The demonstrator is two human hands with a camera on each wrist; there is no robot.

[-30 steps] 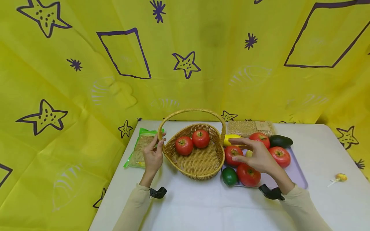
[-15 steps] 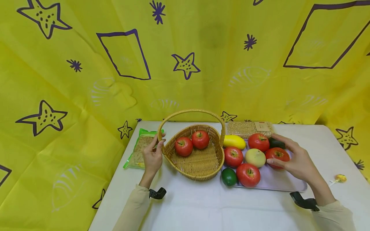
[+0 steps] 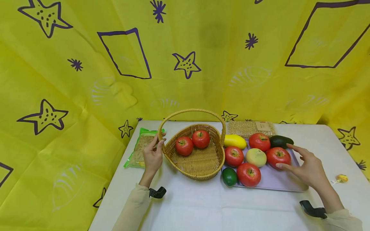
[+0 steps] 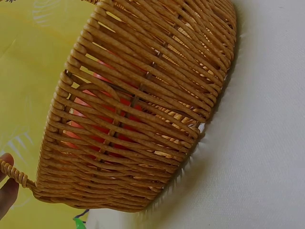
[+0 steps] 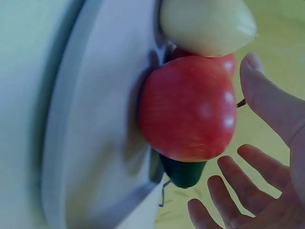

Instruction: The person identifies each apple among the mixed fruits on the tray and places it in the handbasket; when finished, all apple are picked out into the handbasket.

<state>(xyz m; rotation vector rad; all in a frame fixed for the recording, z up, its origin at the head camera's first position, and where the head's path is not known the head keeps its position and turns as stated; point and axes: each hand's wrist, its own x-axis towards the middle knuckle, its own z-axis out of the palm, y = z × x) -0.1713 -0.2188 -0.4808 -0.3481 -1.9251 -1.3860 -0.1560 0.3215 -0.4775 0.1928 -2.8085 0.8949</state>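
Observation:
My left hand (image 3: 153,156) pinches the left side of the wicker basket's handle (image 3: 161,131). Two red apples (image 3: 192,142) lie in the back of the basket (image 3: 199,176); through the weave their red shows in the left wrist view. My right hand (image 3: 310,168) is spread beside a red apple (image 3: 278,157) at the right of the lilac tray (image 3: 289,182), thumb and fingers apart around its near side. In the right wrist view this apple (image 5: 188,109) stands on the tray, with a pale yellow round fruit (image 5: 205,26) and a dark green avocado (image 5: 185,172) by it.
The tray also bears more red apples (image 3: 249,175), a yellow mango-like fruit (image 3: 235,141) and a green oval fruit (image 3: 229,176). Behind it lies a packet of grain (image 3: 245,128). A green-edged packet (image 3: 140,152) lies left of the basket, a lollipop (image 3: 342,178) far right.
My right hand has moved right, from over the tray's left part to beside the apple at its right. The left hand and the basket have stayed in place.

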